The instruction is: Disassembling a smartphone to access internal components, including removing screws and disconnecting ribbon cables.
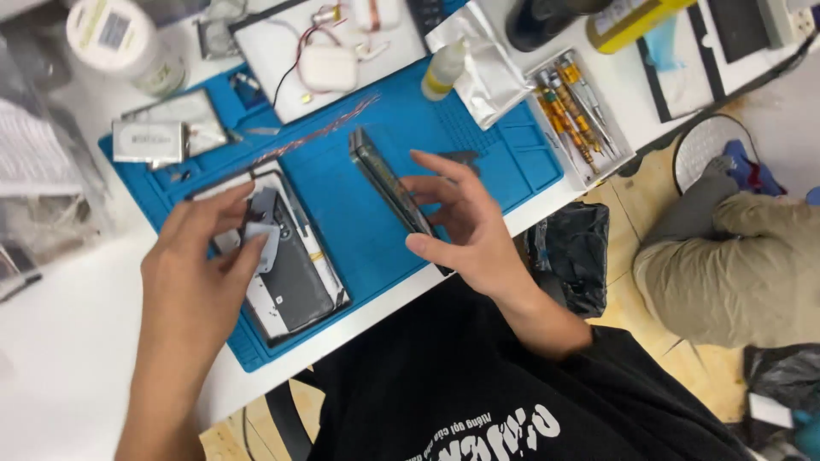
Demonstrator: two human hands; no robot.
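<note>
Gripping a dark phone body (389, 183) on its edge, the right hand (465, 226) has thumb and fingers closed on the near end of the device, which stands tilted above the middle of a blue work mat (359, 213) on a white table (60, 333). The left hand (201, 265) rests at the left of the mat, its grip pinched together on a small pale flat piece (260, 243), held over an opened phone back (295, 265) that lies flat on the mat with dark inner parts showing.

At the far left corner of the mat lie two silvery flat battery cells (162, 132), one partly on the other. A thin reddish strand of wires (320, 132) runs across the mat just beyond the hands. Farther off, a white earbud case (329, 68) sits on a white pad (265, 51) with fine wires beside it. A small bottle with a yellow band (442, 72) stands at the far edge of the mat, touching a crumpled clear bag (483, 64). To the right, a clear tray of orange-handled screwdrivers (572, 107) sits on the table. A white round tub (120, 38) stands at the far left.

At the right, off the table, another person's leg in tan trousers (735, 273) shows above a wooden floor (632, 205)
</note>
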